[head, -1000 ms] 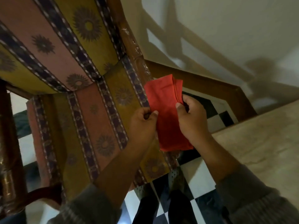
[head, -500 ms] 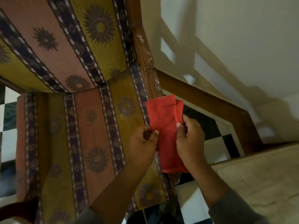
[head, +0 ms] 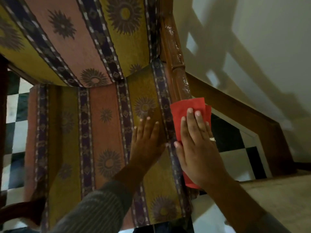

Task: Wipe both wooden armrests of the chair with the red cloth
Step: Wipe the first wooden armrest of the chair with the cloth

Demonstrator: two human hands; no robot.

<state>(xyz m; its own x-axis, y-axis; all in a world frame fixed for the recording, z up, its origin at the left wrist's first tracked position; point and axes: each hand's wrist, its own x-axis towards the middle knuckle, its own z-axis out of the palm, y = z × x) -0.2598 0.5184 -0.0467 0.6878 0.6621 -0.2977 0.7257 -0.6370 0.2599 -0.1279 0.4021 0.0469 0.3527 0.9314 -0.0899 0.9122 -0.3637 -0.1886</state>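
a person's right hand lay flat, fingers spread and unclenched, pressing a folded red cloth onto the glossy, rounded wooden armrest at the right edge of an upholstered chair; it pressed the fabric rather than gripping it. the cloth draped over the rail, its lower corner showing beneath the wrist. the left hand rested open and empty, palm down, on the woven seat cushion, striped in mustard, salmon and dark purple with sunburst medallions. a ribbed grey sleeve covered the left forearm. black-and-white checkered floor tiles showed beyond the armrest, beside a brown wooden skirting board and a pale wall.
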